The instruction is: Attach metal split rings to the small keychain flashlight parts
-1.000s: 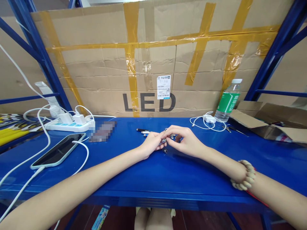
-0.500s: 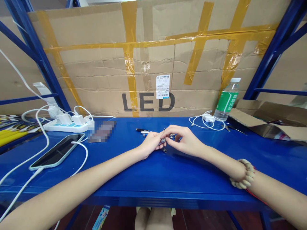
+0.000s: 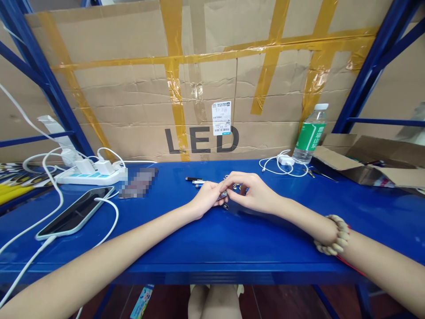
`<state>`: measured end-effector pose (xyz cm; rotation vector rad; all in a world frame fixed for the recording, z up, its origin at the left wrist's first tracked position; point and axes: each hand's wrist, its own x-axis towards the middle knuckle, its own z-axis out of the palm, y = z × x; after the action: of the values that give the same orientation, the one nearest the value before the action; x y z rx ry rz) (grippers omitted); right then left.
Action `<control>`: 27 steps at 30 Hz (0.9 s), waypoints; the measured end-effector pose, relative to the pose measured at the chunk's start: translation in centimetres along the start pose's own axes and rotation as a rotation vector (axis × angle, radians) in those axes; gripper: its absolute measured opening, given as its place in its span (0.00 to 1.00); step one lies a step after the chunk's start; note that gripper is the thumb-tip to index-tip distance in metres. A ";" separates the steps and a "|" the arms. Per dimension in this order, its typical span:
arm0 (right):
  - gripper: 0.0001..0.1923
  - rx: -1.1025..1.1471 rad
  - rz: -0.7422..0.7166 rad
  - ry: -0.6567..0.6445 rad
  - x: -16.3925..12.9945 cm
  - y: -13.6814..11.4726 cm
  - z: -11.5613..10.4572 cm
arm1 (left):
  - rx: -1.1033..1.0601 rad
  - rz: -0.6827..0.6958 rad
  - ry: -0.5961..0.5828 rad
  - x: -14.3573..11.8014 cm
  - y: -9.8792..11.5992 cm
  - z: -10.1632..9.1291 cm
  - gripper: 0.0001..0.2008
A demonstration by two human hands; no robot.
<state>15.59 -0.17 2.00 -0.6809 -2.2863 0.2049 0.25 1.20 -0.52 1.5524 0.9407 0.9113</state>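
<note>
Blue metal shelving [image 3: 212,248] fills the lower frame, backed by a taped cardboard panel [image 3: 206,88] printed "LED". At centre, the left hand [image 3: 206,198] and right hand [image 3: 254,192] meet, fingertips pinched together on a small silvery metal part [image 3: 223,195], short and cylindrical, held just above the shelf. Slim pen-like pieces [image 3: 195,180] lie just behind. A glossy phone [image 3: 75,212] with white cable sits lower left; a green-labelled plastic bottle [image 3: 310,135] stands upper right.

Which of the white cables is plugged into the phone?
The white cable on the left, curling into the phone; the coiled cable by the bottle lies loose.
</note>
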 end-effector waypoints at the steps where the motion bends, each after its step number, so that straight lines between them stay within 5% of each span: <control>1: 0.11 -0.002 -0.003 -0.003 0.0 0.0 0.0 | 0.011 0.000 0.002 0.0 0.0 0.0 0.22; 27: 0.10 0.015 -0.022 0.009 -0.2 0.3 0.1 | 0.011 -0.036 0.017 0.1 0.2 0.1 0.20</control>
<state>15.76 -0.05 1.66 -0.6471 -2.2808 0.2081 0.38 1.20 -0.37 1.5340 0.9840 0.8965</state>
